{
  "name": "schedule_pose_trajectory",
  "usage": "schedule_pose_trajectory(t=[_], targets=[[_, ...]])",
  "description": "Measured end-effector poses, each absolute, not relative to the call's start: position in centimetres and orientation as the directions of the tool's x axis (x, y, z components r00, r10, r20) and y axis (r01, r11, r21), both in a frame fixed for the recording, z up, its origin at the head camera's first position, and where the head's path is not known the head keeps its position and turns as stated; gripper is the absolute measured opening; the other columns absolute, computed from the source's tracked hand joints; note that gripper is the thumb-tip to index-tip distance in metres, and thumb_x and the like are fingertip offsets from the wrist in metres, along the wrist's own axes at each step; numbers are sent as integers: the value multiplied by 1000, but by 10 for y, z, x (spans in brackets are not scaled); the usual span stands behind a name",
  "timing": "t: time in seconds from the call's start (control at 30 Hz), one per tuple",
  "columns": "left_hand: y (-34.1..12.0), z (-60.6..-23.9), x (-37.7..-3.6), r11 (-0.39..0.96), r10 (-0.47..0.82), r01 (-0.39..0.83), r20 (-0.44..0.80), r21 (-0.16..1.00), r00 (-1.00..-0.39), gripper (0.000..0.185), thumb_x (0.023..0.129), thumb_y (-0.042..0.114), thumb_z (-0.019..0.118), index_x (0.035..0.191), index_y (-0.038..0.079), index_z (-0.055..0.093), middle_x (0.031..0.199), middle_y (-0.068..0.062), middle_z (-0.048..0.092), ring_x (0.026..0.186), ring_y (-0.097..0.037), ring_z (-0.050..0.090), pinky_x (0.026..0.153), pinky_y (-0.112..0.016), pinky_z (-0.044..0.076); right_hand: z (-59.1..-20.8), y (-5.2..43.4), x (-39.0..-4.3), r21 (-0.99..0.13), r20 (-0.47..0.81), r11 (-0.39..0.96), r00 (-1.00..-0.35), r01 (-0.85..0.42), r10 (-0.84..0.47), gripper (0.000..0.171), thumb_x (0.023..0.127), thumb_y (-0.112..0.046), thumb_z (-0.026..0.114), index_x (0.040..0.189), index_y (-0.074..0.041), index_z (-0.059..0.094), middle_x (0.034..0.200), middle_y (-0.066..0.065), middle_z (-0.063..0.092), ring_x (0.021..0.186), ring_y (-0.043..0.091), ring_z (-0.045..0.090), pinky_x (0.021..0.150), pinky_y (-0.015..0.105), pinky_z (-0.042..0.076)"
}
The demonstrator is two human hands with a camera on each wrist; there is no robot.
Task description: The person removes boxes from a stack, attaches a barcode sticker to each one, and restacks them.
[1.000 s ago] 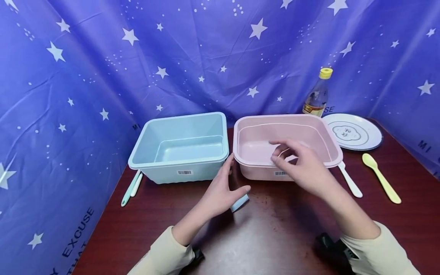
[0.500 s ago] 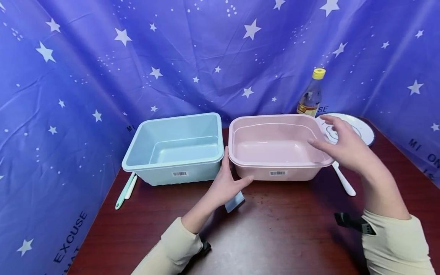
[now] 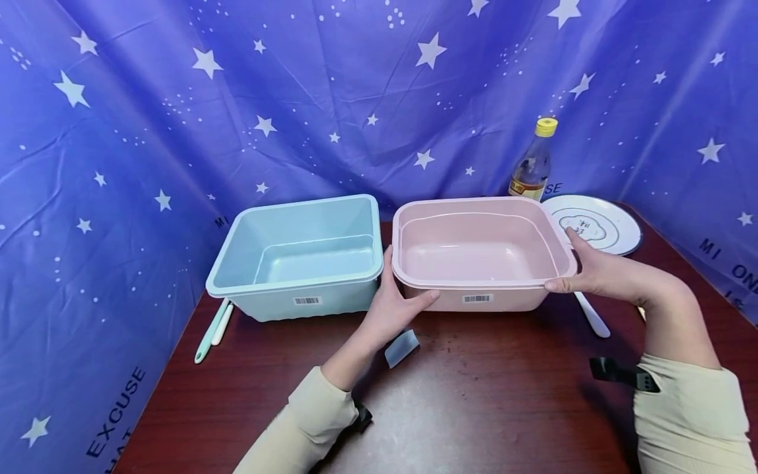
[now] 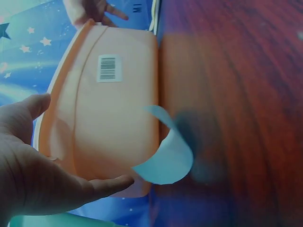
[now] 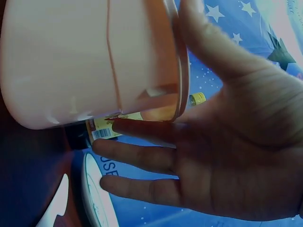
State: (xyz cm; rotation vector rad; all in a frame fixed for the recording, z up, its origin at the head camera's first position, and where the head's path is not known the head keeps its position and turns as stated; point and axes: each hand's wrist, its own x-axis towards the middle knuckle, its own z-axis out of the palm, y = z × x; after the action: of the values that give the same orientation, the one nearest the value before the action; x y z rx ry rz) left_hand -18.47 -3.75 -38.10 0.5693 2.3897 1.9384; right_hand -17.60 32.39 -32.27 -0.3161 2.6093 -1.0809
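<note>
A blue star-printed cloth walls in a dark red table [image 3: 474,395]. On it sits a pink tub [image 3: 480,253], empty, just beside a blue tub [image 3: 299,253]. The left hand [image 3: 393,309] cups the pink tub's near left corner, thumb along the front, fingers up the side. The right hand [image 3: 598,270] grasps the right end under the rim, thumb on the lip. It looks like thin, light, stiff plastic with smooth walls; the rolled rim at both ends seems the surest hold.
</note>
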Motion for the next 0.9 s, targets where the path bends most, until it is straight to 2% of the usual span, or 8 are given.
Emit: schedule_pose_trajectory(t=[0.2, 0.37, 0.43, 0.53, 0.67, 0.77, 0.83, 0.9], targets=[[-36, -389, -187, 171, 266, 280, 229, 945, -936, 102, 82, 25, 85, 158, 23, 18, 150, 1, 44, 133, -20, 45, 113, -45, 30, -327, 326, -176, -750, -142, 647, -924, -135, -356, 107, 88, -16, 77, 160, -2, -1, 157, 33, 19, 136, 46, 28, 106, 59, 28], [-35, -389, -188, 117, 288, 246, 204, 962, -936, 107, 84, 22, 84, 160, 17, 8, 153, 0, 42, 137, -17, 42, 115, -41, 27, -331, 332, -179, -775, -147, 621, -921, -120, -361, 107, 89, -17, 75, 161, -4, -4, 158, 33, 15, 137, 48, 23, 107, 66, 25], [-35, -389, -189, 109, 284, 217, 179, 970, -942, 111, 85, 24, 83, 162, 19, 4, 158, -3, 36, 141, -19, 38, 117, -43, 26, -333, 335, -180, -784, -147, 609, -918, -120, -369, 109, 89, -17, 75, 161, -6, -7, 159, 33, 11, 138, 49, 20, 105, 72, 21], [-35, -389, -189, 124, 277, 188, 148, 974, -949, 113, 85, 28, 82, 163, 23, 0, 163, -9, 27, 145, -25, 33, 117, -47, 25, -336, 339, -181, -791, -137, 597, -912, -134, -386, 111, 90, -17, 74, 161, -8, -10, 160, 33, 7, 139, 50, 18, 105, 71, 20], [-35, -390, -190, 130, 295, 188, 143, 974, -945, 112, 86, 29, 81, 163, 27, -1, 164, -9, 23, 145, -29, 32, 116, -50, 26, -341, 341, -182, -789, -125, 597, -913, -147, -389, 108, 91, -17, 72, 161, -11, -11, 160, 30, 7, 139, 47, 20, 109, 47, 30], [-34, -391, -190, 128, 305, 176, 130, 976, -943, 113, 87, 30, 80, 162, 29, -5, 164, -7, 20, 143, -26, 34, 115, -48, 29, -342, 340, -182, -786, -136, 604, -915, -133, -379, 109, 92, -19, 71, 160, -12, -13, 160, 31, 6, 138, 48, 21, 108, 48, 31], [-33, -391, -189, 126, 305, 158, 113, 979, -946, 114, 87, 31, 79, 161, 30, -7, 164, -7, 19, 142, -24, 34, 114, -46, 30, -340, 339, -182, -774, -157, 622, -917, -117, -368, 109, 93, -21, 71, 160, -12, -16, 160, 32, 6, 139, 48, 21, 106, 59, 30], [-32, -392, -189, 116, 304, 141, 100, 983, -947, 114, 88, 30, 79, 161, 30, -9, 165, -9, 18, 142, -24, 35, 113, -44, 31, -338, 338, -181, -768, -151, 628, -917, -125, -368, 109, 93, -21, 71, 160, -11, -15, 159, 33, 8, 138, 48, 22, 104, 61, 30]])
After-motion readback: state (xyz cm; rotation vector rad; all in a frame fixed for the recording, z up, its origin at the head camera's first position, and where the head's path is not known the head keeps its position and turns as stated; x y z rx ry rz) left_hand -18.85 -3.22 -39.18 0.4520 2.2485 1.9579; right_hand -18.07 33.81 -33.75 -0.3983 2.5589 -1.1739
